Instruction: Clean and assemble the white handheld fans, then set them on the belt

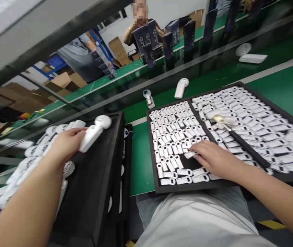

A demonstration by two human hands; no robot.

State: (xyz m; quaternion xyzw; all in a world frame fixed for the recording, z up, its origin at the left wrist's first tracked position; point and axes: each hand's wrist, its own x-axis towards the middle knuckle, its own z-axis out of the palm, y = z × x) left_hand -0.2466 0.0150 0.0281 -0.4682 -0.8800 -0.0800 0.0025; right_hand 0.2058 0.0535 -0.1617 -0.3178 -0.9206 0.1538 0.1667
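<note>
My left hand (68, 142) is closed on a white handheld fan (90, 138), held above a black tray (87, 188) on the left. Rows of similar white fans (32, 163) lie along that tray's left side, partly hidden by my forearm. My right hand (212, 157) pinches a small white plastic cover piece (189, 154), tilted just over a wide black parts tray (159, 188). Many such white pieces (173, 149), each with a small dark window, lie in rows in its two sections. A brush (248, 147) with a black handle rests across the pieces in the right section.
Behind the parts tray, a white fan (181, 88) and an opened fan body (149, 99) lie on the green belt (138, 151). Another fan (252, 58) lies farther right. Across the line, a person (78, 56) handles dark boxes; another sits behind upright dark boxes (167, 46).
</note>
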